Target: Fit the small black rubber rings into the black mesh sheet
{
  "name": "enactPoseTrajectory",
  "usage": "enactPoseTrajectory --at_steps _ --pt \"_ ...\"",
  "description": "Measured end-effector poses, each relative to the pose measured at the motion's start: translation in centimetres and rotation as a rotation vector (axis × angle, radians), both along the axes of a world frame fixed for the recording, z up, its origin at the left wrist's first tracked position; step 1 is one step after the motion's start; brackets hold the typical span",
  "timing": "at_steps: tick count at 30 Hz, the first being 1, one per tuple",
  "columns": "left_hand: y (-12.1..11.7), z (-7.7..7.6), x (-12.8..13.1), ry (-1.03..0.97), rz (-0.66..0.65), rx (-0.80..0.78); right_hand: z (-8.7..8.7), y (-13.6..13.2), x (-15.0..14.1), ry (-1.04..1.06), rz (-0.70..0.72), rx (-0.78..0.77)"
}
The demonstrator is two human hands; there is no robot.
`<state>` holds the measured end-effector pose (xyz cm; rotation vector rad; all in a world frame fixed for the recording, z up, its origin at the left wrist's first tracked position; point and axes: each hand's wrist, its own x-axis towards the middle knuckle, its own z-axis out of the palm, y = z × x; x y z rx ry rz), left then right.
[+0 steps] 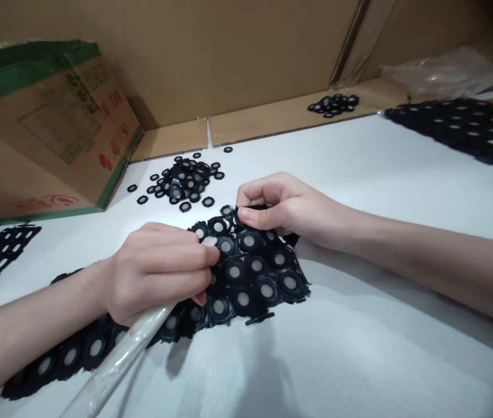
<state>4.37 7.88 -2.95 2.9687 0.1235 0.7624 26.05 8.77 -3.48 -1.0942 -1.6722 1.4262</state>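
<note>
A black, rubber-like sheet of joined rings with pale round centres [243, 298] lies slantwise before me, its right part raised over the white table. My left hand [163, 273] is closed over the middle of this sheet, fingers curled, what they grip partly hidden. From beneath its palm a clear, plastic-like tube [116, 363] runs toward the near edge; whether the hand holds it too, I cannot tell. My right hand [283, 206] pinches the sheet's far edge between thumb and bent fingers. A thin black piece [260, 318] hangs at the near edge.
Loose black rings [188, 180] are piled behind my hands; a smaller pile [334, 105] lies on cardboard farther back. A carton [50, 133] stands at left. More sheets lie at far right [468, 128] and left [0, 252]. Cardboard walls [229, 58] close off the back.
</note>
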Motion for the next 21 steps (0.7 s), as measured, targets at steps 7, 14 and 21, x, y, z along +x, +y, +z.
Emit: enactPoseTrajectory --at_steps 7,14,21 --pt "0.18 -0.04 0.38 -0.037 0.005 0.02 -0.47 0.23 -0.04 0.025 0.004 0.03" --pt "-0.16 0.22 -0.06 -0.009 -0.011 0.067 -0.6 0.07 0.23 0.018 0.001 0.025" --pt "-0.34 0.45 -0.02 -0.007 0.039 0.072 -0.84 0.22 0.21 0.004 0.0 0.022"
